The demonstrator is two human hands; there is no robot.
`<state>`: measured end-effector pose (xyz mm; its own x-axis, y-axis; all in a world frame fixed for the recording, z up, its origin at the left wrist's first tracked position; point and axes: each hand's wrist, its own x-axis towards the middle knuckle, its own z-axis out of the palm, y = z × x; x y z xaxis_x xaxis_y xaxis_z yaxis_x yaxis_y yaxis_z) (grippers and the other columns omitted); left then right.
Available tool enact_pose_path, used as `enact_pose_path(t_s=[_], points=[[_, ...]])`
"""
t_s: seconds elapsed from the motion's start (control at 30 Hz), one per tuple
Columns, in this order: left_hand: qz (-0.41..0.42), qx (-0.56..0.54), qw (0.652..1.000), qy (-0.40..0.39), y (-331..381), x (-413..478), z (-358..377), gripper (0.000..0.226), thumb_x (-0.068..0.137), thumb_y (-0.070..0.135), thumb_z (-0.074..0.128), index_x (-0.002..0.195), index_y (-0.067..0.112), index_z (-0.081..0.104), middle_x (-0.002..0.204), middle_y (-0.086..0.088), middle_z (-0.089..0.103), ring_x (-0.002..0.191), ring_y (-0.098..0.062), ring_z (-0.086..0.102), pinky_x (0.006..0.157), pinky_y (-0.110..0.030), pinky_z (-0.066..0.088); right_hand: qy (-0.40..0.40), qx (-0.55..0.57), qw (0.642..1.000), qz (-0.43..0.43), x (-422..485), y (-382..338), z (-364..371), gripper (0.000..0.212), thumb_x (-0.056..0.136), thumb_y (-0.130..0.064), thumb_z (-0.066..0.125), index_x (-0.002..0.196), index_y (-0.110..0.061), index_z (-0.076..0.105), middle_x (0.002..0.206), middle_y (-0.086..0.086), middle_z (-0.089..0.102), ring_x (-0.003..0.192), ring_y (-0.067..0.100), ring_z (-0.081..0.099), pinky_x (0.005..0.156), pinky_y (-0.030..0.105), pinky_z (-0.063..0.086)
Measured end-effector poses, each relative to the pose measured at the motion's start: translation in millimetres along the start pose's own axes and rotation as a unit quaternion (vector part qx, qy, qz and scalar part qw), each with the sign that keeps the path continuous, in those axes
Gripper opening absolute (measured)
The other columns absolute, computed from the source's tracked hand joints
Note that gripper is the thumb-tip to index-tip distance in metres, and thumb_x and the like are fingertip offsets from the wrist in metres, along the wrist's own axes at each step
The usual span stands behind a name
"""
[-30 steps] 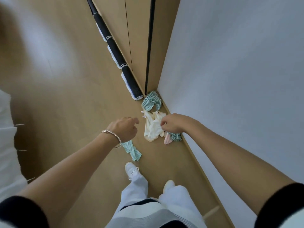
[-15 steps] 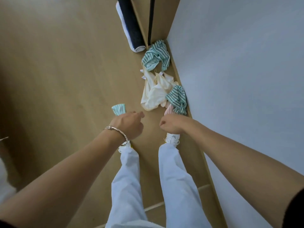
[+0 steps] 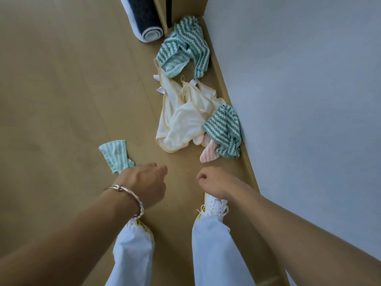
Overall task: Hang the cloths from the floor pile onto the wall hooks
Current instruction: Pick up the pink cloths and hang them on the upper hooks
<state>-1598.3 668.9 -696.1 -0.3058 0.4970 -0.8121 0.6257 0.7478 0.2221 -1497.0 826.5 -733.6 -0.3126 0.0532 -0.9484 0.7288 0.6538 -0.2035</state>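
Your left hand (image 3: 146, 185), right hand (image 3: 214, 182) hovered above floor (image 3: 61, 100), each grip curled closed, empty. Cloth pile (image 3: 185, 118) lay beyond, far right, against wall (image 3: 309, 100).

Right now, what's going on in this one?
A person stands over a pile of cloths on the wooden floor, against the wall. Cream cloths, two green striped cloths and a pink striped one lie there unhung. The right hand is curled above the floor and holds nothing visible. The left hand is curled too. A pale green cloth runs behind it, so a grip cannot be confirmed. No hooks are in view.
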Motion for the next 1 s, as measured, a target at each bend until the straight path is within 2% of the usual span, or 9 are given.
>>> enact_pose_path(t_s=[0.17, 0.3, 0.4, 0.47, 0.53, 0.67, 0.73, 0.87, 1.0], points=[[0.01, 0.018, 1.0, -0.022, -16.4, 57.3, 54.2, 0.035, 0.094, 0.024, 0.034, 0.128, 0.023, 0.046, 0.122, -0.001, 0.055, 0.111, -0.022, 0.056, 0.087, -0.034, 0.048, 0.012, 0.034, 0.999, 0.001, 70.1, 20.3, 23.0, 0.04, 0.096, -0.022, 0.039, 0.135, -0.022, 0.05, 0.141, 0.0, 0.048, 0.123, 0.02, 0.049, 0.097, 0.031, 0.04], [0.015, 0.021, 0.999, -0.031, -21.0, 95.2, 96.7, 0.035, 0.094, 0.025, 0.034, 0.127, 0.024, 0.047, 0.122, 0.001, 0.055, 0.111, -0.021, 0.056, 0.086, -0.034, 0.049, 0.032, 0.036, 0.999, 0.007, 119.5, 40.1, 31.3, 0.051, 0.096, -0.023, 0.038, 0.147, -0.023, 0.035, 0.152, 0.006, 0.032, 0.128, 0.025, 0.043, 0.094, 0.031, 0.04], [0.019, 0.015, 0.998, -0.051, -20.8, 113.5, 123.2, 0.034, 0.094, 0.025, 0.034, 0.126, 0.024, 0.046, 0.122, 0.001, 0.055, 0.11, -0.02, 0.056, 0.086, -0.034, 0.049, 0.051, 0.005, 0.998, 0.026, 153.4, 54.8, 32.9, 0.057, 0.096, -0.025, 0.039, 0.151, -0.023, 0.023, 0.159, 0.007, 0.013, 0.14, 0.03, 0.027, 0.105, 0.037, 0.033], [0.024, 0.015, 0.998, -0.058, -24.0, 123.4, 137.7, 0.034, 0.094, 0.026, 0.033, 0.126, 0.023, 0.046, 0.122, 0.0, 0.054, 0.111, -0.021, 0.056, 0.086, -0.033, 0.049, 0.064, 0.01, 0.997, 0.041, 172.1, 61.4, 31.1, 0.061, 0.096, -0.024, 0.041, 0.152, -0.027, 0.019, 0.16, 0.006, 0.006, 0.142, 0.03, 0.023, 0.109, 0.039, 0.03], [0.024, 0.012, 0.997, -0.065, -29.3, 132.0, 150.1, 0.034, 0.094, 0.026, 0.034, 0.125, 0.022, 0.046, 0.121, 0.0, 0.054, 0.112, -0.021, 0.055, 0.088, -0.034, 0.048, 0.081, 0.016, 0.995, 0.057, 187.9, 65.6, 28.5, 0.063, 0.095, -0.022, 0.043, 0.152, -0.028, 0.018, 0.159, 0.007, 0.009, 0.14, 0.031, 0.027, 0.107, 0.039, 0.031], [0.008, 0.011, 0.997, -0.08, -36.7, 141.4, 162.1, 0.033, 0.094, 0.025, 0.032, 0.124, 0.022, 0.047, 0.12, 0.001, 0.054, 0.111, -0.021, 0.055, 0.088, -0.036, 0.048, 0.121, -0.004, 0.989, 0.081, 205.6, 65.3, 26.3, 0.053, 0.096, -0.018, 0.039, 0.148, -0.012, 0.027, 0.152, 0.012, 0.028, 0.135, 0.031, 0.035, 0.104, 0.039, 0.034], [0.005, 0.014, 0.996, -0.085, -39.4, 140.1, 161.2, 0.033, 0.095, 0.024, 0.032, 0.124, 0.021, 0.047, 0.121, 0.001, 0.053, 0.112, -0.021, 0.054, 0.088, -0.035, 0.047, 0.153, -0.013, 0.986, 0.07, 203.6, 59.6, 28.5, 0.048, 0.096, -0.019, 0.039, 0.144, -0.01, 0.037, 0.147, 0.012, 0.037, 0.131, 0.029, 0.04, 0.102, 0.037, 0.036], [-0.006, 0.023, 0.997, -0.068, -40.0, 126.4, 140.9, 0.033, 0.095, 0.025, 0.034, 0.126, 0.022, 0.045, 0.12, 0.002, 0.053, 0.112, -0.02, 0.054, 0.086, -0.034, 0.047, 0.167, -0.001, 0.986, -0.007, 169.2, 33.0, 32.7, 0.04, 0.098, -0.023, 0.038, 0.134, -0.015, 0.052, 0.136, 0.009, 0.051, 0.118, 0.024, 0.051, 0.091, 0.032, 0.04], [-0.023, 0.006, 1.0, 0.009, -33.1, 102.0, 91.1, 0.041, 0.093, 0.025, 0.038, 0.134, 0.026, 0.033, 0.118, 0.004, 0.051, 0.112, -0.018, 0.053, 0.084, -0.032, 0.046, 0.134, -0.003, 0.984, -0.122, 111.1, -4.4, 26.3, 0.03, 0.098, -0.03, 0.044, 0.103, -0.014, 0.069, 0.107, 0.006, 0.062, 0.098, 0.025, 0.058, 0.081, 0.034, 0.045]])
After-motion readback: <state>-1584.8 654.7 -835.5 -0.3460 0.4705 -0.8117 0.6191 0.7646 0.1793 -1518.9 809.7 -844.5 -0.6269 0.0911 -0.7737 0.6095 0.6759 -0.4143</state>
